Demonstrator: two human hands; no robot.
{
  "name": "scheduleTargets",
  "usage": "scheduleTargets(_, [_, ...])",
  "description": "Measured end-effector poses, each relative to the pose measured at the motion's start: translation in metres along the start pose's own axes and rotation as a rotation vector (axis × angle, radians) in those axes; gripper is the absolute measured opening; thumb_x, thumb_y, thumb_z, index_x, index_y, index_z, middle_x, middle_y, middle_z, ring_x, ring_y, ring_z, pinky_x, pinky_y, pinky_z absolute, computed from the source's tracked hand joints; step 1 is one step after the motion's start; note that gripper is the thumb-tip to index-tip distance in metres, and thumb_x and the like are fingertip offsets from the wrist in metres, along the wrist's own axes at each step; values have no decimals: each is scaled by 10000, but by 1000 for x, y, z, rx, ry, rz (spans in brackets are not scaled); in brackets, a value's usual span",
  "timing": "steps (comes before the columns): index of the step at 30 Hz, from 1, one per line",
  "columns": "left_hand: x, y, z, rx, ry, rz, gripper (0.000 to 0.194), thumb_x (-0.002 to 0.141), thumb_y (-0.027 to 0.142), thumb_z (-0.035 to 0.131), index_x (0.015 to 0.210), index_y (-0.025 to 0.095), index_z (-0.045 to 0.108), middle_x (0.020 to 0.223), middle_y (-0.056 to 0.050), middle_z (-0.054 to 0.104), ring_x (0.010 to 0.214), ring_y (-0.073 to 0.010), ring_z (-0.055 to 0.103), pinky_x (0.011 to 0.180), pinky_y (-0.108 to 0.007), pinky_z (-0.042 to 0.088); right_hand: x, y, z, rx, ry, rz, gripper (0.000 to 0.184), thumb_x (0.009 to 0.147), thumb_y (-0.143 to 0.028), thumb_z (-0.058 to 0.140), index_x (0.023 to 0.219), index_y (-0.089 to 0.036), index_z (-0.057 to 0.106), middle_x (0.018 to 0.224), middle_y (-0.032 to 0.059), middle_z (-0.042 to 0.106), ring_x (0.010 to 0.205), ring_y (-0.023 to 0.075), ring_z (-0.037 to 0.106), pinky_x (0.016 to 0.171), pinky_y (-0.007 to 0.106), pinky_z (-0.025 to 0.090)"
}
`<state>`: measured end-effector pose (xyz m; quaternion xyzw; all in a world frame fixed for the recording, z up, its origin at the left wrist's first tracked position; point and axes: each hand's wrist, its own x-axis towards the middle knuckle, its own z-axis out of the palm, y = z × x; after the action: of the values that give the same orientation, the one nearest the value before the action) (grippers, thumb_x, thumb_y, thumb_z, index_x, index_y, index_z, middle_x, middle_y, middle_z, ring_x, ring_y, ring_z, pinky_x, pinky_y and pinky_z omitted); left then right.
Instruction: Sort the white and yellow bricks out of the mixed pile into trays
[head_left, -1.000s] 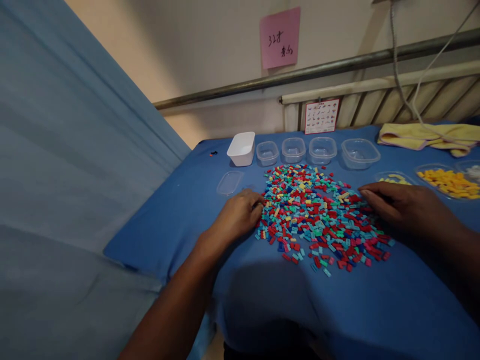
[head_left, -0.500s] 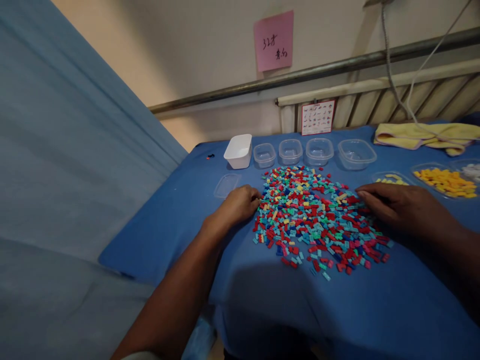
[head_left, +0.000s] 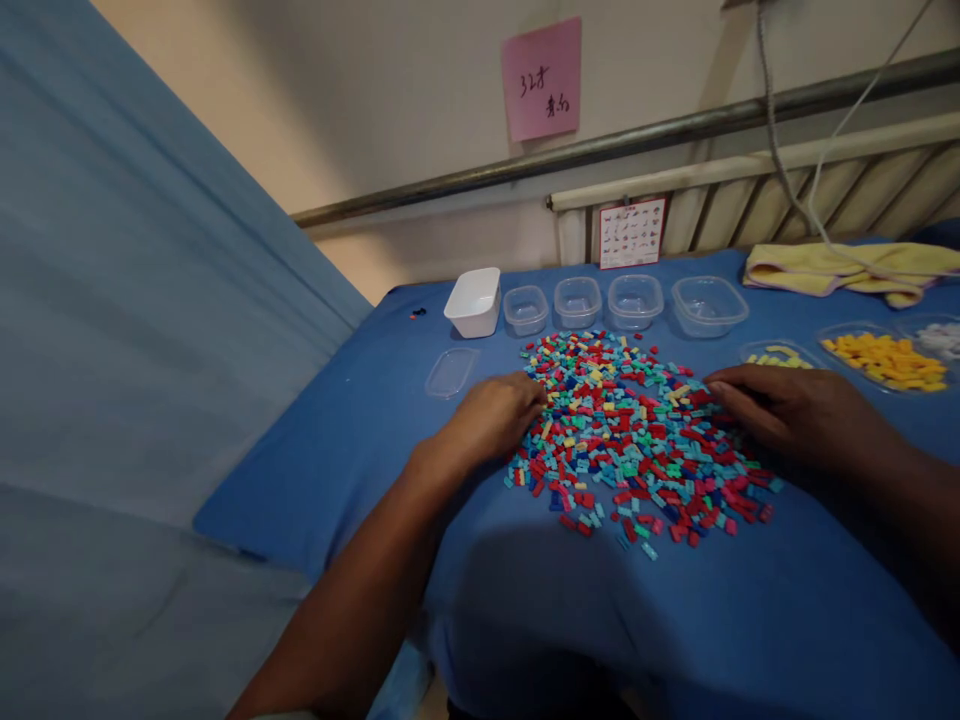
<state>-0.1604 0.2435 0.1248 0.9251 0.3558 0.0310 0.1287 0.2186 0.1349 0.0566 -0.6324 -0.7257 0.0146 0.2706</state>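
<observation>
Where a blue curtain (head_left: 112, 330) closes off the left side, a pale wall (head_left: 420, 100) backs the room, crossed by a metal pipe (head_left: 450, 183), with a radiator (head_left: 750, 200) at right. Blue-covered table (head_left: 337, 420): matt cloth, lightly creased. Brick heap (head_left: 615, 430): loose, mixed colours, much turquoise and red; spread mid-table, seemingly so that both hands can reach it. Left hand (head_left: 495, 415): fingers bent at the heap's left edge; whether a brick is pinched cannot be told. Right hand (head_left: 795, 410): at the heap's right edge, fingers curved; grip likewise cannot be told. Yellow towel (head_left: 840, 270): folded, far right. White tub (head_left: 476, 325) and four clear tubs (head_left: 577, 318): in a row behind the heap, probably to leave the front to the bricks. Pink note (head_left: 541, 80): handwritten, on the wall. Picture chart (head_left: 631, 235): upright against the radiator, likely for easy viewing. Clear lid (head_left: 450, 372): flat, left of the heap. Orange-yellow pieces (head_left: 885, 362): massed at right, apart from the heap, perhaps to keep one colour separate.
</observation>
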Motion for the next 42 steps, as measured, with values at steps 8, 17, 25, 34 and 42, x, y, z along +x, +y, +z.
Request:
scheduleTargets(8, [4,12,-6,-566,28,95,184,1080,321,617,1100,182,736,1053,-49,738,952,-185,670,881,-323,514,0,2,1,1,7,3,375,1045,-502,559,1079,-278,858,953,26,876,783,265,825,669,355,575])
scheduleTargets(17, [-9,-31,1,-132,62,-66,191,1062,258,588,1125,195,757,1125,-64,738,995,-221,680,883,-345,487,0,1,0,-9,-6,15,421,1046,-547,535,1080,-277,855,978,42,880,803,277,826,664,354,568])
scheduleTargets(25, [-7,-18,8,-71,59,-36,174,1082,236,597,1154,204,752,1183,-59,756,1062,-232,695,909,-349,488,1,0,-1,13,-32,48,391,1018,-556,554,1057,-301,849,941,12,875,792,274,827,648,360,568])
scheduleTargets(34, [15,7,-13,83,-130,-37,177,963,111,604,1005,198,753,1038,-69,757,905,-255,667,724,-361,391,1,-2,-1,3,-29,29,383,1047,-542,557,1063,-288,843,967,15,874,811,268,823,673,353,541])
scheduleTargets(42, [14,11,-14,90,-170,-76,135,926,111,591,856,198,667,896,-64,695,742,-219,565,655,-372,293,1,-4,-5,11,-35,-4,356,1060,-486,573,1103,-262,846,951,32,871,792,263,813,664,344,525])
